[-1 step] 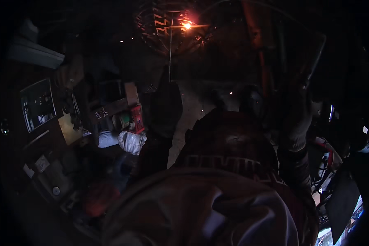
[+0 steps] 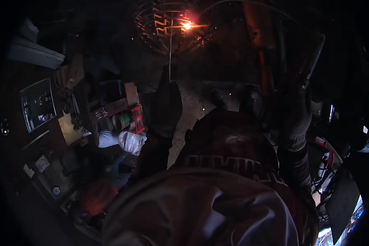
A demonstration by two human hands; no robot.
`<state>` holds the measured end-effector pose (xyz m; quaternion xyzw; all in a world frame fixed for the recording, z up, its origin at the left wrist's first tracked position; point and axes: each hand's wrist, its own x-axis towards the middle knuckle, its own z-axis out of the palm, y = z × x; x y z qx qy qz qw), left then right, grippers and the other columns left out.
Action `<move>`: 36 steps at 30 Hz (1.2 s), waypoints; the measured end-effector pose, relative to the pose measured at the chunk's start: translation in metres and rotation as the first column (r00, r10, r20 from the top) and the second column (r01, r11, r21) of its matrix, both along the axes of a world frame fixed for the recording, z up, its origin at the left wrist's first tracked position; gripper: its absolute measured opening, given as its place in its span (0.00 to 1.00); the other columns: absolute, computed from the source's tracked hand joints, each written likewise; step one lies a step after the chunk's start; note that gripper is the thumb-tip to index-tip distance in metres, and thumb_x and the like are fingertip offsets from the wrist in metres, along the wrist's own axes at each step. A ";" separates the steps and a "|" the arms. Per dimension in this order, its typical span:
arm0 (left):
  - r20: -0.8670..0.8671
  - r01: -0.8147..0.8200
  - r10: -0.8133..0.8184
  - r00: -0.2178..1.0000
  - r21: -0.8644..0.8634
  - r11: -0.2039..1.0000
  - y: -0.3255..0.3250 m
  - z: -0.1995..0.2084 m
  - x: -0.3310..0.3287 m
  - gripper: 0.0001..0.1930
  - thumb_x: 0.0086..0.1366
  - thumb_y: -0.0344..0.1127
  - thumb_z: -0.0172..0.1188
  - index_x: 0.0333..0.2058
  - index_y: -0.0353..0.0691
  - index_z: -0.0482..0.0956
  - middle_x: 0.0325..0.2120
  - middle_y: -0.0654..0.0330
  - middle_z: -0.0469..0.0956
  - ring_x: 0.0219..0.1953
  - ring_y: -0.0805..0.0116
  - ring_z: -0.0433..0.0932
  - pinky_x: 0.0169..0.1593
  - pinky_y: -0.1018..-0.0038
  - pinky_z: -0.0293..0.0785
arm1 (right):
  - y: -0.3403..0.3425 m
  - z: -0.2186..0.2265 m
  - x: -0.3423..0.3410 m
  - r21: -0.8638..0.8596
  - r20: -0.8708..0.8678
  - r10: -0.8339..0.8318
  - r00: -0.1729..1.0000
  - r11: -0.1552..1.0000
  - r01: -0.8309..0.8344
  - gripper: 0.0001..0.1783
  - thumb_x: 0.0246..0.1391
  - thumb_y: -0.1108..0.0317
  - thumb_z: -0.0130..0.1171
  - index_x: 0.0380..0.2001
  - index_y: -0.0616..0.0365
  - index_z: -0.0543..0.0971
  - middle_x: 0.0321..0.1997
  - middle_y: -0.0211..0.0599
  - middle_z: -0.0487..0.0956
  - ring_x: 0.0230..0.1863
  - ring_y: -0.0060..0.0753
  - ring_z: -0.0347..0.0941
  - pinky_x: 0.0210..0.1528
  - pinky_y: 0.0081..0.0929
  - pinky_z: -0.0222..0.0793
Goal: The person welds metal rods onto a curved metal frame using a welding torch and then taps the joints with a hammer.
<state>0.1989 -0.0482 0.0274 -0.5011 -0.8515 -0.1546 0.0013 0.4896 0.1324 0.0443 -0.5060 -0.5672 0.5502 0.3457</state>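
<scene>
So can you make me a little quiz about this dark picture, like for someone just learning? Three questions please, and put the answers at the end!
1. Pick one. What colour is the bright light near the top?
A) green
B) orange
C) blue

2. True or false? In the picture, the white bag is higher up than the red box.

3. Fill the gap. The person's right hand is wearing a ____.

Key:
1. B, orange.
2. False: the white bag is lower down than the red box.
3. glove; its knitted cuff shows at the wrist.
</scene>
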 end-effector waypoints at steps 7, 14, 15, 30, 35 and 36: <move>0.302 -0.050 0.016 0.953 0.105 0.993 0.003 0.005 0.002 0.26 0.74 0.29 0.52 0.69 0.37 0.65 0.53 0.45 0.81 0.41 0.56 0.84 0.44 0.64 0.78 | 0.000 0.025 -0.017 -0.399 -0.249 -0.141 0.958 0.916 0.031 0.25 0.73 0.53 0.50 0.62 0.62 0.72 0.43 0.32 0.81 0.41 0.19 0.76 0.39 0.20 0.72; 0.149 0.041 -0.068 0.986 0.174 0.984 0.001 -0.004 -0.005 0.29 0.72 0.31 0.55 0.70 0.40 0.64 0.35 0.45 0.84 0.22 0.54 0.81 0.27 0.63 0.74 | -0.001 0.030 -0.030 -0.354 -0.146 -0.199 0.969 0.925 0.136 0.20 0.74 0.52 0.47 0.48 0.58 0.76 0.24 0.30 0.77 0.20 0.18 0.72 0.21 0.17 0.64; 0.172 0.027 -0.059 0.983 0.181 0.983 0.000 -0.008 -0.005 0.29 0.72 0.31 0.55 0.70 0.40 0.64 0.37 0.44 0.84 0.23 0.54 0.82 0.27 0.63 0.74 | -0.002 0.028 -0.031 -0.340 -0.161 -0.208 0.965 0.930 0.143 0.19 0.74 0.52 0.48 0.47 0.58 0.77 0.22 0.30 0.77 0.19 0.18 0.72 0.20 0.17 0.63; 0.217 0.008 -0.043 0.975 0.159 0.987 -0.001 -0.004 -0.004 0.25 0.75 0.34 0.53 0.69 0.40 0.66 0.40 0.44 0.81 0.31 0.57 0.82 0.34 0.65 0.75 | -0.001 0.015 -0.019 -0.325 -0.300 -0.090 0.950 0.945 -0.013 0.24 0.73 0.58 0.49 0.63 0.63 0.70 0.40 0.36 0.76 0.33 0.26 0.76 0.34 0.26 0.76; 0.210 -0.003 -0.027 0.977 0.144 0.990 -0.002 0.002 -0.003 0.26 0.75 0.37 0.54 0.69 0.44 0.66 0.34 0.45 0.81 0.26 0.57 0.80 0.30 0.64 0.72 | -0.005 0.024 -0.022 -0.342 -0.497 -0.142 0.856 0.939 -0.043 0.24 0.73 0.58 0.50 0.63 0.63 0.70 0.39 0.37 0.76 0.30 0.27 0.75 0.30 0.25 0.76; 0.206 0.001 -0.031 0.978 0.143 0.990 -0.001 0.002 -0.003 0.26 0.75 0.37 0.54 0.69 0.45 0.66 0.33 0.45 0.81 0.25 0.57 0.80 0.29 0.63 0.72 | -0.006 0.023 -0.021 -0.321 -0.534 -0.147 0.833 0.946 -0.039 0.23 0.73 0.59 0.50 0.63 0.63 0.70 0.39 0.36 0.76 0.30 0.26 0.74 0.30 0.24 0.75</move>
